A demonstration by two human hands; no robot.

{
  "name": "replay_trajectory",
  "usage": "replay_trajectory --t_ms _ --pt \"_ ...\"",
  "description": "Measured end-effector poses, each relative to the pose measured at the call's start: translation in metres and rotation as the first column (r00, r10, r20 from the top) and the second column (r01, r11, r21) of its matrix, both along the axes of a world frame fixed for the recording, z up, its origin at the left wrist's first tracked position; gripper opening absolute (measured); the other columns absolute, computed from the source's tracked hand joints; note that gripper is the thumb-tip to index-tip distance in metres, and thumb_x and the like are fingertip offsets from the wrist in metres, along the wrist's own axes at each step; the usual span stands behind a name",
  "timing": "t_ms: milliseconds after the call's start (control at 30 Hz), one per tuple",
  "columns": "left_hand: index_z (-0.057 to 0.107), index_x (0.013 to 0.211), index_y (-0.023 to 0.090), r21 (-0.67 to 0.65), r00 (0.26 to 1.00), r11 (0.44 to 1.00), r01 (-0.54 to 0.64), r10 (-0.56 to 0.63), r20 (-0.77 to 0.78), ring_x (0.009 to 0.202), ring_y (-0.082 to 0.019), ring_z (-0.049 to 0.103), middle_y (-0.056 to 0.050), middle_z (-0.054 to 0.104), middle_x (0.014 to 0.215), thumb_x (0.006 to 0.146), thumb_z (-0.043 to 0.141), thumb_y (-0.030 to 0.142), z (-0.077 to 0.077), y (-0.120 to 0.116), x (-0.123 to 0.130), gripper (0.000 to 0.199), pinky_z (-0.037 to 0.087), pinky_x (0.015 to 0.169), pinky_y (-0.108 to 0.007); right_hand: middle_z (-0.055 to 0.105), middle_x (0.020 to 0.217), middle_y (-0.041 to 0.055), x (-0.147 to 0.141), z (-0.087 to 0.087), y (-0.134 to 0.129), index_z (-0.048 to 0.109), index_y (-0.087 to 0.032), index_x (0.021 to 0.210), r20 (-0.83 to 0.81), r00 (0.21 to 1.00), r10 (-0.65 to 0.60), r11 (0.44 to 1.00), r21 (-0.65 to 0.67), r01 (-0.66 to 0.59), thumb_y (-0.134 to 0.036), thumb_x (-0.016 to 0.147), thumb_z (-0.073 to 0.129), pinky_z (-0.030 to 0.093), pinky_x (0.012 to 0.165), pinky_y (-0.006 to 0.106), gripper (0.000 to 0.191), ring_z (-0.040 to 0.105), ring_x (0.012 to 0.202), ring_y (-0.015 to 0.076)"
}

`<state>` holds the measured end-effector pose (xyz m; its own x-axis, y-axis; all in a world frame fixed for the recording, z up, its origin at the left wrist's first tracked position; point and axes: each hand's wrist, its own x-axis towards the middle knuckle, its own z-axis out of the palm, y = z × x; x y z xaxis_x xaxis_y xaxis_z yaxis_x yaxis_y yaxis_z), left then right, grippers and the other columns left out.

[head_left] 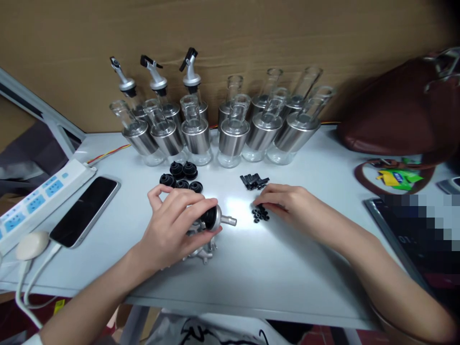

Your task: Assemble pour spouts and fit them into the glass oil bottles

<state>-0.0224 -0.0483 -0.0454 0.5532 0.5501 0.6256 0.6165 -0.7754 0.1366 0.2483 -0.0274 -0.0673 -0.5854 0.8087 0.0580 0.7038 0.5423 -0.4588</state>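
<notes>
My left hand (pixel 179 223) is closed round a pourer spout (pixel 228 221), whose silver collar and black stopper show between thumb and fingers. The spout lies sideways, its bare metal tube pointing right. Beneath this hand is a heap of silver spout parts (pixel 204 254), partly hidden. Just beyond its fingers sit several black ribbed stoppers (pixel 189 169). Thumb and fingers of my right hand (pixel 283 201) are pinched together at a pile of small black rings (pixel 260 213); whatever they grip is hidden. Behind that pile lie several black levers (pixel 253 181).
Glass bottles with steel sleeves (pixel 234 136) stand in two rows at the back, three topped with pourers (pixel 154 72). On the left are a power strip (pixel 39 201), a phone (pixel 85 211) and cables. To the right are a brown bag (pixel 391 110) and a dark-screened device (pixel 402 239).
</notes>
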Motion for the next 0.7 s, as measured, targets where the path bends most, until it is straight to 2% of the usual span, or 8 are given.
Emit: replay_trajectory --t_ms 167,367,533,700 --pt "0.054 0.104 0.019 -0.016 1.0 1.0 -0.011 0.011 -0.003 0.077 -0.022 0.065 -0.005 0.07 0.087 0.088 0.066 0.025 0.0 0.001 0.0 0.022 0.03 0.077 -0.04 0.07 0.091 0.0082 0.0 0.002 0.0 0.074 -0.016 0.098 -0.007 1.0 0.017 0.999 -0.034 -0.017 0.001 0.086 0.046 0.055 0.072 0.03 0.035 0.069 0.08 0.0189" --pt "0.054 0.103 0.02 -0.052 1.0 0.999 -0.016 0.017 0.018 0.077 -0.022 0.066 -0.004 0.071 0.086 0.088 0.066 0.029 0.0 0.001 -0.001 0.021 0.032 0.076 -0.04 0.073 0.09 0.0074 0.0 0.002 0.0 0.072 -0.015 0.097 -0.031 1.0 0.002 1.0 0.007 -0.002 -0.001 0.086 0.046 0.056 0.072 0.031 0.031 0.069 0.079 0.0197" --pt "0.054 0.104 0.018 -0.059 1.0 0.998 -0.007 0.007 0.006 0.077 -0.022 0.066 -0.007 0.072 0.087 0.09 0.064 0.03 0.0 0.0 0.0 0.021 0.03 0.078 -0.041 0.074 0.091 0.0059 0.002 0.002 0.001 0.071 -0.016 0.096 -0.057 0.998 0.019 0.999 -0.045 -0.022 -0.003 0.088 0.046 0.055 0.074 0.029 0.03 0.07 0.081 0.0184" --pt "0.053 0.105 0.019 -0.081 1.0 0.997 -0.012 0.01 -0.023 0.076 -0.022 0.066 -0.006 0.073 0.087 0.094 0.057 0.039 -0.003 0.0 0.001 0.023 0.027 0.083 -0.043 0.072 0.09 0.0076 -0.007 0.015 -0.008 0.067 -0.017 0.098 -0.159 0.986 -0.059 0.994 0.081 0.073 -0.019 0.095 0.046 0.052 0.072 0.03 0.021 0.068 0.079 0.0183"
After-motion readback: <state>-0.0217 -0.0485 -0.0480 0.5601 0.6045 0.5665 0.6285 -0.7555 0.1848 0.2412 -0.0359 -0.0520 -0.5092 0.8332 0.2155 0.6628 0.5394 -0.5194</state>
